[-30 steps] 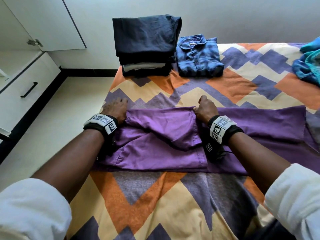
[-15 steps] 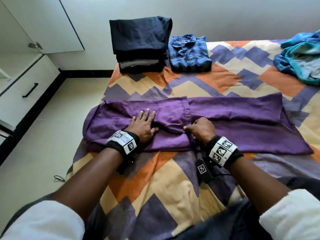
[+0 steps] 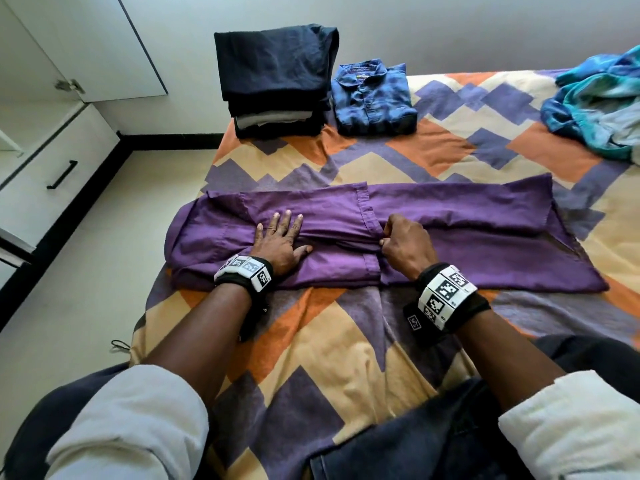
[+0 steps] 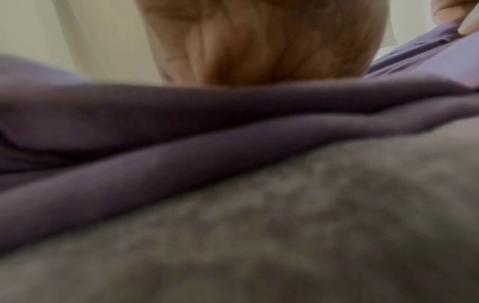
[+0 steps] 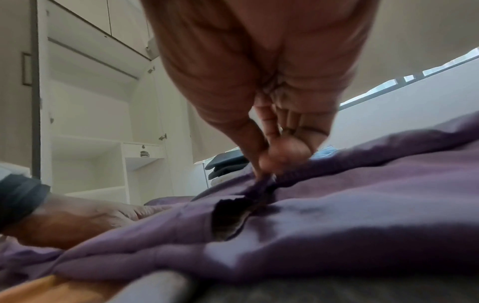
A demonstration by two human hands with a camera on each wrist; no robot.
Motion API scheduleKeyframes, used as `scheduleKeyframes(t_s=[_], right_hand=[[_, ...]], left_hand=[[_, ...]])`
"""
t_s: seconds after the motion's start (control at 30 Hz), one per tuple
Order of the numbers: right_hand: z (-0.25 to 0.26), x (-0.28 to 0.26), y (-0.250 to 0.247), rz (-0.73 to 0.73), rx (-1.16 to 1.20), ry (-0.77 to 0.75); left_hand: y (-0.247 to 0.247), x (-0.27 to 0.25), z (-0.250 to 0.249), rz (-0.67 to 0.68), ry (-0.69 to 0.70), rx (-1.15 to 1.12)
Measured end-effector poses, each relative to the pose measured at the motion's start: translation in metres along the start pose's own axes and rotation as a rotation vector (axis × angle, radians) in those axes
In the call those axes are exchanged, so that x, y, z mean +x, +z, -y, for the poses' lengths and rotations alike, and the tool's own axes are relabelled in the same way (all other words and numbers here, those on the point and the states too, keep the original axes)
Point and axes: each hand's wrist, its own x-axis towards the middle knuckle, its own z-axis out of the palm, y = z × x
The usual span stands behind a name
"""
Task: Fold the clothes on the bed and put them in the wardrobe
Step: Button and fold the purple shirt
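Observation:
A purple shirt (image 3: 450,251) lies spread sideways across the patterned bed (image 3: 329,358), its sleeve folded over the body. My left hand (image 3: 280,237) lies flat on its left half, fingers straight and spread. My right hand (image 3: 398,237) pinches a fold of the purple cloth at the shirt's middle; in the right wrist view the fingertips (image 5: 274,162) nip the purple shirt (image 5: 350,205). The left wrist view shows only my left hand (image 4: 259,45) above blurred folds of the purple shirt (image 4: 181,155).
A stack of dark folded clothes (image 3: 277,81) and a folded blue shirt (image 3: 372,98) sit at the bed's far edge. A crumpled blue-teal garment (image 3: 599,102) lies far right. The white wardrobe (image 3: 52,116) with open door and drawers stands to the left, across bare floor (image 3: 86,271).
The sleeve has been laid flat along the shirt. My left hand went from gripping the cloth to lying flat on it, and both hands came nearer the bed's front edge.

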Motion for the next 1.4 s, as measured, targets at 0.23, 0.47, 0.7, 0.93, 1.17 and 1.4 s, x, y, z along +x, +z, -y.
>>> scheduleKeyframes(t_s=[0.23,0.47,0.7,0.93,1.17,1.4], right_hand=[[0.004,0.000,-0.004,-0.248,0.065,-0.186],[0.012,0.000,0.029,0.180,-0.157,-0.359],[-0.002,0.016,0.018,0.025,0.236,-0.294],[-0.010,0.020,0.001,0.016,0.252,-0.228],[-0.058,0.053,-0.044,0.274,-0.121,-0.106],[-0.184,0.048,-0.102,0.267,0.042,0.068]], left_hand=[[-0.015,-0.006,-0.006,-0.109,0.077,-0.075],[-0.002,-0.010,-0.022,0.007,0.074,-0.088],[-0.007,-0.004,-0.020,0.006,0.008,-0.194],[-0.023,0.005,-0.034,-0.018,-0.014,-0.027],[-0.031,0.015,-0.084,0.051,0.207,0.092],[-0.013,0.007,-0.174,-0.079,0.305,-0.003]])
